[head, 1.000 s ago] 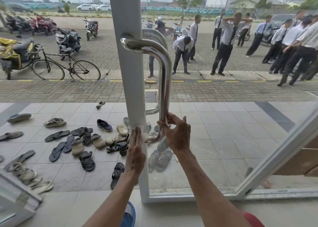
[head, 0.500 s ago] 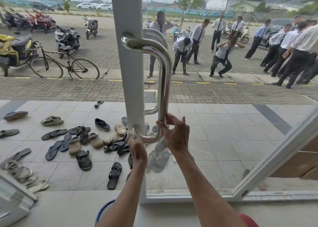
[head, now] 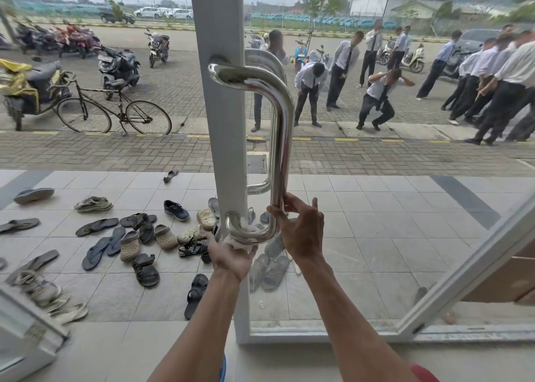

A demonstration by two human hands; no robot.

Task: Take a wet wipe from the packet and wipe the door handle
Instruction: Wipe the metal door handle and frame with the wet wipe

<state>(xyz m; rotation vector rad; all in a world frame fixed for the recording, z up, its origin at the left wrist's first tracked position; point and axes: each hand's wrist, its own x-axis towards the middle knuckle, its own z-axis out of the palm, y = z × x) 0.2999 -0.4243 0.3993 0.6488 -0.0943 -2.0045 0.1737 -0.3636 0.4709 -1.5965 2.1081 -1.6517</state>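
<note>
A polished steel D-shaped door handle is fixed to the white frame of a glass door. My left hand is cupped under the handle's bottom bend and presses a white wet wipe up against it. My right hand grips the lower part of the vertical bar, thumb and fingers around it. The wipe packet is not in view.
The glass pane stands just behind the handle. Several sandals and shoes lie on the tiled porch outside. A bicycle, motorbikes and a group of people are farther out on the paving.
My left hand has moved from the white door frame rightwards to under the handle's bottom bend with the wipe. My right hand has stayed on the lower bar.
</note>
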